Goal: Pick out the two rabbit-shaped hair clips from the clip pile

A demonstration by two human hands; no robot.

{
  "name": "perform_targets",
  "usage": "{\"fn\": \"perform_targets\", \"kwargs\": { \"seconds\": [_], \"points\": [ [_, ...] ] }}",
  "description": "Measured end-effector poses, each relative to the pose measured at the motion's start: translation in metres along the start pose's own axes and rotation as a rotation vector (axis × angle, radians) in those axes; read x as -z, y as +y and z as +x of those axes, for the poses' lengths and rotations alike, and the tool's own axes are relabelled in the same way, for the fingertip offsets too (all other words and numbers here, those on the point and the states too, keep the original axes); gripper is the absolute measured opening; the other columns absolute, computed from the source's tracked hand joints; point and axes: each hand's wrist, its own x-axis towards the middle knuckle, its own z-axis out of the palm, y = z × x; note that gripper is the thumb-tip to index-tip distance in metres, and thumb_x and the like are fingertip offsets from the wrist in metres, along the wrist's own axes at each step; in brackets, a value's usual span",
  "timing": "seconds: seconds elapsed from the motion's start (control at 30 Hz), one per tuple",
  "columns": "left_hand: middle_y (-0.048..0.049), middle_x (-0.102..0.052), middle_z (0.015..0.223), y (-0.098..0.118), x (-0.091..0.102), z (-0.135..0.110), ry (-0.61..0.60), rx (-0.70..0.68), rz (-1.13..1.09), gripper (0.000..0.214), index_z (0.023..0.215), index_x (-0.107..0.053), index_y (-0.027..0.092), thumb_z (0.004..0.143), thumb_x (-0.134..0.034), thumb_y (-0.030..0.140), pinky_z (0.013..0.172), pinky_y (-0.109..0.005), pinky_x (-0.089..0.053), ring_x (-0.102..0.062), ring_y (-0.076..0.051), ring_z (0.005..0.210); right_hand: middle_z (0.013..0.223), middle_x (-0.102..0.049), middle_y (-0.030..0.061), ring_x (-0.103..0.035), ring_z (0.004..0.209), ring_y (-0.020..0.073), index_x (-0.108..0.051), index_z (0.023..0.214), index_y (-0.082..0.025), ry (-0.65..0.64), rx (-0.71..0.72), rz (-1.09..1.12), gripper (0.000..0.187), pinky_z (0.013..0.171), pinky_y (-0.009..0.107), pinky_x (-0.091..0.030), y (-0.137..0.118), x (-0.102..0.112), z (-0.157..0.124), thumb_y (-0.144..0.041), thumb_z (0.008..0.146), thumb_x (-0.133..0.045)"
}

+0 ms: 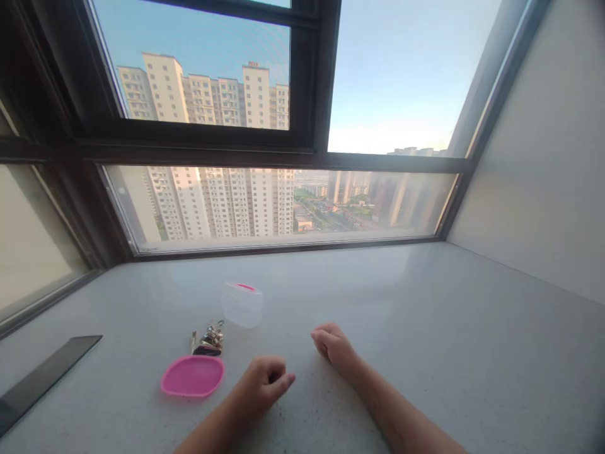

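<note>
The lid point(193, 377) is pink, the container point(241, 308) milky white, the sill point(425, 340) speckled pale grey.

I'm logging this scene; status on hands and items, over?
Left hand, right hand: both curled, nothing seen held. Translucent container beyond both hands. Metal bunch between container and pink oval piece.

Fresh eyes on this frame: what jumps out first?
Probably the bright pink oval dish, lying on the pale ledge left of the curled left hand. Next, likely the tall apartment blocks beyond the dark-framed window, left of centre. Then the small metal cluster just behind the dish, with a translucent container behind it to the right.
</note>
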Motion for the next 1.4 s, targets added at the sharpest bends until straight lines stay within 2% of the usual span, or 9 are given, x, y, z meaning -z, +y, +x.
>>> {"fn": "perform_targets", "kwargs": {
  "seconds": [0.33, 0.47, 0.53, 0.63, 0.73, 0.83, 0.97, 1.2, 1.4],
  "points": [
    [0.0050, -0.020, 0.056, 0.009, 0.006, -0.005, 0.082, -0.102, 0.058, 0.044, 0.053, -0.026, 0.018, 0.083, -0.038, 0.048, 0.049, -0.022, -0.019, -0.023, -0.008, 0.053, 0.037, -0.025, -0.0064, -0.018, 0.037, 0.0059, -0.031, 0.041, -0.020, 0.015, 0.021, -0.111, 0.036, 0.040, 0.023, -0.012, 0.005, 0.002, 0.001, -0.035, 0.069, -0.046],
    [0.0049, -0.032, 0.052, 0.007, 0.058, -0.015, 0.455, -0.103, 0.045, 0.040, 0.055, -0.040, 0.017, 0.084, -0.037, 0.044, 0.051, -0.021, -0.028, -0.033, -0.009, 0.052, 0.038, -0.025, -0.0069, -0.018, 0.036, 0.0058, -0.031, 0.044, -0.020, 0.015, 0.009, -0.099, 0.037, 0.039, 0.023, -0.013, 0.006, 0.002, 0.000, -0.039, 0.071, -0.047],
    [0.0054, -0.035, 0.048, -0.009, 0.096, -0.024, 0.697, -0.008, 0.008, 0.035, 0.061, -0.047, 0.017, 0.082, -0.040, 0.044, 0.046, -0.020, -0.028, -0.034, -0.009, 0.047, 0.037, -0.026, -0.0067, -0.019, 0.036, 0.0059, -0.032, 0.044, -0.020, 0.009, 0.012, -0.101, 0.038, 0.039, 0.023, -0.014, 0.005, 0.002, 0.001, -0.039, 0.072, -0.047],
    [0.0031, -0.046, 0.049, -0.047, 0.143, -0.035, 0.862, 0.061, -0.014, 0.035, 0.068, -0.055, 0.015, 0.081, -0.042, 0.045, 0.045, -0.021, -0.035, -0.043, -0.011, 0.047, 0.036, -0.028, -0.0061, -0.021, 0.035, 0.0060, -0.034, 0.043, -0.020, -0.012, 0.019, -0.101, 0.040, 0.039, 0.023, -0.016, 0.006, 0.002, 0.001, -0.042, 0.073, -0.046],
    [-0.0075, -0.066, 0.083, -0.084, 0.162, -0.037, 0.802, 0.118, -0.025, 0.041, 0.079, -0.063, 0.013, 0.079, -0.043, 0.050, 0.070, -0.027, -0.047, -0.060, -0.019, 0.080, 0.036, -0.031, -0.0053, -0.024, 0.034, 0.0062, -0.036, 0.043, -0.019, -0.014, 0.031, -0.112, 0.041, 0.039, 0.022, -0.018, 0.007, 0.003, 0.003, -0.044, 0.074, -0.044],
    [-0.0107, -0.061, 0.114, -0.105, 0.155, -0.026, 0.600, 0.169, 0.010, 0.052, 0.103, -0.062, 0.014, 0.079, -0.042, 0.055, 0.097, -0.035, -0.037, -0.052, -0.024, 0.110, 0.035, -0.033, -0.0049, -0.026, 0.033, 0.0062, -0.036, 0.043, -0.019, -0.024, 0.032, -0.129, 0.042, 0.038, 0.022, -0.019, 0.008, 0.003, 0.003, -0.045, 0.075, -0.044],
    [-0.0116, -0.049, 0.129, -0.110, 0.138, -0.012, 0.438, 0.219, 0.118, 0.062, 0.117, -0.056, 0.015, 0.078, -0.038, 0.061, 0.105, -0.040, -0.025, -0.039, -0.025, 0.123, 0.034, -0.032, -0.0051, -0.026, 0.032, 0.0061, -0.036, 0.042, -0.019, -0.031, 0.018, -0.118, 0.043, 0.037, 0.022, -0.018, 0.008, 0.003, 0.003, -0.045, 0.076, -0.044],
    [-0.0101, -0.049, 0.129, -0.097, 0.129, -0.008, 0.409, 0.216, 0.207, 0.063, 0.113, -0.059, 0.018, 0.075, -0.040, 0.064, 0.106, -0.042, -0.021, -0.028, -0.027, 0.129, 0.034, -0.034, -0.0050, -0.027, 0.032, 0.0058, -0.037, 0.043, -0.018, -0.026, 0.030, -0.123, 0.043, 0.039, 0.021, -0.020, 0.007, 0.004, 0.002, -0.043, 0.078, -0.045],
    [-0.0121, -0.047, 0.132, -0.088, 0.124, -0.011, 0.333, 0.256, -0.035, 0.068, 0.122, -0.051, 0.016, 0.071, -0.049, 0.061, 0.075, -0.031, -0.052, -0.060, -0.026, 0.100, 0.035, -0.035, -0.0048, -0.028, 0.032, 0.0060, -0.038, 0.043, -0.018, -0.039, 0.032, -0.151, 0.043, 0.038, 0.021, -0.021, 0.005, 0.003, 0.001, -0.042, 0.078, -0.044]
  ]
}}
